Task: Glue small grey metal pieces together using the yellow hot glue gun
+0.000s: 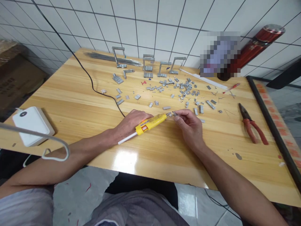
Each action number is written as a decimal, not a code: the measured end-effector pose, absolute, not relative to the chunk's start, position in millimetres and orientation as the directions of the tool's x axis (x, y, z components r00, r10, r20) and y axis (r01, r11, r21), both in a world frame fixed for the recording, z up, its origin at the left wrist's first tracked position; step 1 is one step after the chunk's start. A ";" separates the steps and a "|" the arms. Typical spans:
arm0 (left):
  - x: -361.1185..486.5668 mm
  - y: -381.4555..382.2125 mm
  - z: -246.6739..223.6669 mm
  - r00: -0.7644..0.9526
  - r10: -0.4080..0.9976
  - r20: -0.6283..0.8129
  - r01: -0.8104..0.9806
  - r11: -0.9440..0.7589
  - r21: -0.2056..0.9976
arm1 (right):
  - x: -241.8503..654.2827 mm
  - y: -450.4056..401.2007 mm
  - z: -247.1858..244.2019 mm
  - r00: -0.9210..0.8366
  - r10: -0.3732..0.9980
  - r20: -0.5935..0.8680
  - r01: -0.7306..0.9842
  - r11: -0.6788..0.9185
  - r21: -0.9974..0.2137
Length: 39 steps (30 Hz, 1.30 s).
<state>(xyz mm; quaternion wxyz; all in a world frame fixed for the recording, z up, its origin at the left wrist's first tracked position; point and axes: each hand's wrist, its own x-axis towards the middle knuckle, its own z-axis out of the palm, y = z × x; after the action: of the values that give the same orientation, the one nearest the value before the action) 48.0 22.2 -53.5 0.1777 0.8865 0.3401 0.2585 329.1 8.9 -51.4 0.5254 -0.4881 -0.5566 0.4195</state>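
Note:
My left hand (134,121) is wrapped round a yellow hot glue gun (154,122), which lies on its side with a white glue stick (127,138) jutting from its back end. The gun's metal nozzle (168,114) points right, close to a small grey piece (174,113). That piece is pinched between the thumb and fingers of my right hand (189,125); its exact shape is partly hidden. Beyond both hands, many small grey strip pieces (187,88) lie scattered on the wooden table (150,157).
Several small grey frames (148,66) stand along the tiled wall beside a bundle of thin rods (101,58). Red-handled pliers (252,125) and a red pen (231,88) lie right. A white power bank (33,125) sits left; a black cable (91,81) crosses the table. A red flask (256,50) leans back right.

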 end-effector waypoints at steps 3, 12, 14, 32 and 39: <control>49.3 21.7 -50.8 0.643 0.701 0.309 0.519 -0.696 0.497 | 330.1 9.4 -52.9 0.000 0.977 0.211 0.151 0.209 -0.966; 47.6 23.3 -49.9 0.666 0.663 0.343 0.457 -0.725 0.515 | 334.8 9.1 -53.0 -0.134 0.886 0.445 0.414 0.458 -0.787; 47.2 23.6 -50.0 0.668 0.653 0.358 0.445 -0.735 0.511 | 335.3 9.5 -51.8 -0.162 0.852 0.499 0.451 0.513 -0.730; 43.8 24.3 -51.7 0.605 0.696 0.386 0.438 -0.696 0.569 | 341.0 14.4 -55.6 -0.330 0.651 0.683 0.584 0.709 -0.395; 42.9 25.3 -51.0 0.617 0.684 0.390 0.422 -0.706 0.569 | 339.7 15.3 -55.7 -0.337 0.622 0.706 0.573 0.731 -0.371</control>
<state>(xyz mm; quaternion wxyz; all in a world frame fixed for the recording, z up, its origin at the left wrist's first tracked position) 42.9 25.3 -51.0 0.2162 0.8727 0.3168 0.3021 339.7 15.3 -55.7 0.4446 -0.3657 -0.8172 0.0278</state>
